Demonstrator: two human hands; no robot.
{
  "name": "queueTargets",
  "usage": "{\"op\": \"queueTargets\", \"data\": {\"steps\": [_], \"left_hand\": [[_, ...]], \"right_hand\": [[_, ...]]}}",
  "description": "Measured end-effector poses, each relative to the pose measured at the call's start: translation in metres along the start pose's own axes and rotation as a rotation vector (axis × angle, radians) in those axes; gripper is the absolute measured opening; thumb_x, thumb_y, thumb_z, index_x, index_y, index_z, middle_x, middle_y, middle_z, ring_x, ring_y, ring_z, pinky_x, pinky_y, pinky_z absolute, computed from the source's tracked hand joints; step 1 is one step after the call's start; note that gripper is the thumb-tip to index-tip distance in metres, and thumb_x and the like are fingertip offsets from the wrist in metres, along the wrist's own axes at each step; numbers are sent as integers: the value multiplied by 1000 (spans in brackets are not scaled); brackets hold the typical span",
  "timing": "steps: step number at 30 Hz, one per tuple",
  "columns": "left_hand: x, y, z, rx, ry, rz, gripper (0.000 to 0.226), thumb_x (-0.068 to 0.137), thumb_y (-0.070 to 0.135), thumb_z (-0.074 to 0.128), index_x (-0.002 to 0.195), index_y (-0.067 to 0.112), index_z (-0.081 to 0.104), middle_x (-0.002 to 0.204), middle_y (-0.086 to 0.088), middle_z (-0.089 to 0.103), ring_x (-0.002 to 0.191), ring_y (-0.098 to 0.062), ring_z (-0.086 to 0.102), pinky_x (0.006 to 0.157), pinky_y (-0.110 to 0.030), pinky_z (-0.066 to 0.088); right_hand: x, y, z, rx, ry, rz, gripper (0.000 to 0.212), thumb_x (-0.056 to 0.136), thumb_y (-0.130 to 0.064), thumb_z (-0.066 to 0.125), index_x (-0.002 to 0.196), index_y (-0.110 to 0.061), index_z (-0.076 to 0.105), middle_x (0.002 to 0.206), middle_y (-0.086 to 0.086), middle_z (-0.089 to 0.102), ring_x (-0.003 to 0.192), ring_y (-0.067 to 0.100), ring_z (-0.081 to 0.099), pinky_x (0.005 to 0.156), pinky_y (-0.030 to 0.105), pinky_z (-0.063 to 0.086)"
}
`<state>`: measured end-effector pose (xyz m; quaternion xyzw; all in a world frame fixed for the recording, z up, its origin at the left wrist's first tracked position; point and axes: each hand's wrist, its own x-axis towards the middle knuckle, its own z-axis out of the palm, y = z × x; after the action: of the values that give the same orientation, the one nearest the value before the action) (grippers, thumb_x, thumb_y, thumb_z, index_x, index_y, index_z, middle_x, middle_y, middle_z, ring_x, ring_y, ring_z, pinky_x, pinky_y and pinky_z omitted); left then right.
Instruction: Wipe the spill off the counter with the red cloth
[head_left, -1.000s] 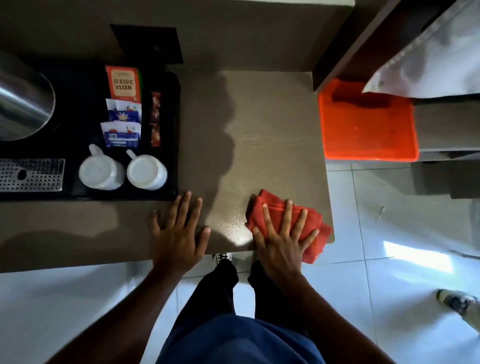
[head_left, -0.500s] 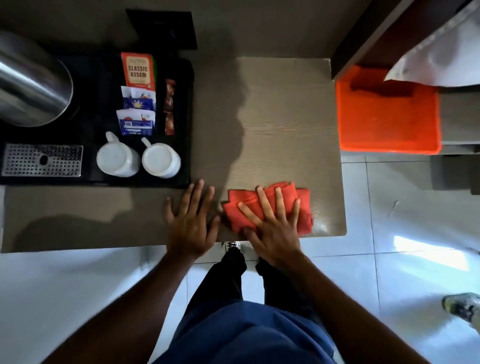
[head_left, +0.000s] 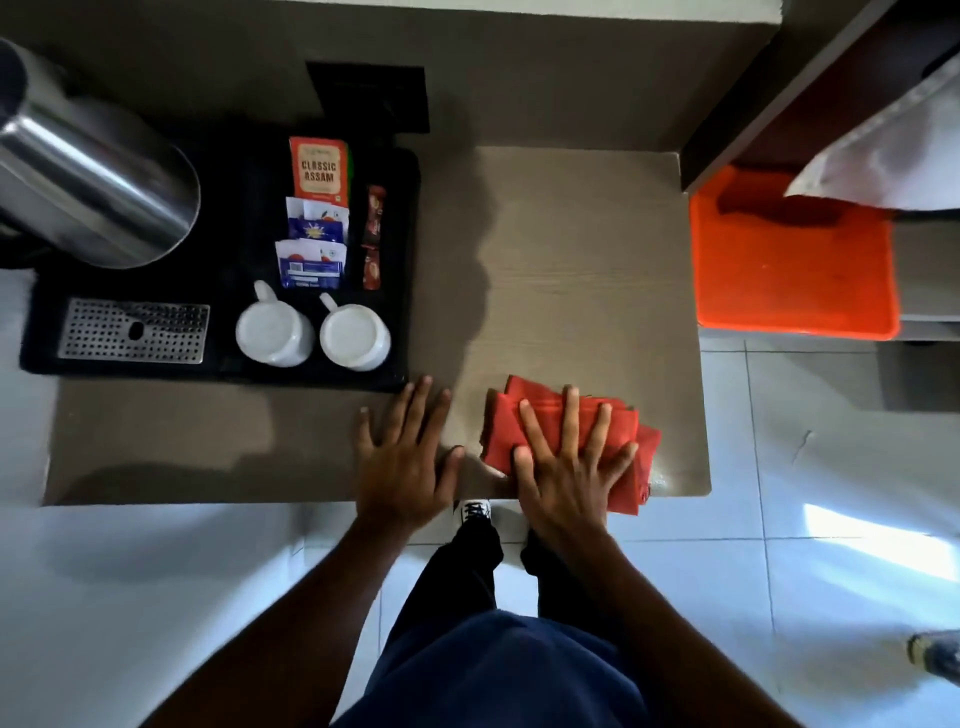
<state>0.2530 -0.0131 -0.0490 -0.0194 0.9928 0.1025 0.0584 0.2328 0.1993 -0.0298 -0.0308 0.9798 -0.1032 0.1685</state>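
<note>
Right hand (head_left: 566, 467) is sliding the red cloth (head_left: 566, 441) back rightward along the bench's (head_left: 571, 260) near edge, away from the left hand (head_left: 402, 457); gap between them is reopening; cloth is again overhanging the edge.

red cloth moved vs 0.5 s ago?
Yes. The red cloth has slid right along the counter's front edge, away from the left hand and nearer the right corner, under the right hand.

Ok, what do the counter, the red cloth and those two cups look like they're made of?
Counter: looks like wood-grain laminate, matte, with fine streaks; solid wood can't be ruled out. Red cloth: soft woven fabric, folded in layers under the right hand. Two cups: probably glazed white ceramic, smooth with a slight sheen.
</note>
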Motion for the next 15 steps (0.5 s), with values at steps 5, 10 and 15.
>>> {"op": "queueTargets", "data": {"steps": [5,10,15], "left_hand": [[10,-7,-5,-39,-4,3,69,99,57,32,161,29,29,172,-2,26,159,-19,22,119,-65,19],[22,24,-13,-130,1,-143,71,82,36,49,150,17,49,166,-8,38,150,-29,39,106,-57,36],[66,51,-32,-112,-69,-25,71,76,26,55,146,12,52,164,-8,42,142,-32,48,104,-50,41]], "right_hand": [[131,-10,-43,-43,71,13,59,97,-68,27,154,-53,17,171,6,7,154,47,-2,109,84,1],[136,4,-44,-63,71,32,61,97,-67,26,155,-49,18,171,6,7,154,46,0,110,82,7],[3,16,0,-79,-8,-4,66,94,-75,22,155,-51,19,171,8,9,154,48,1,107,85,9]]}}
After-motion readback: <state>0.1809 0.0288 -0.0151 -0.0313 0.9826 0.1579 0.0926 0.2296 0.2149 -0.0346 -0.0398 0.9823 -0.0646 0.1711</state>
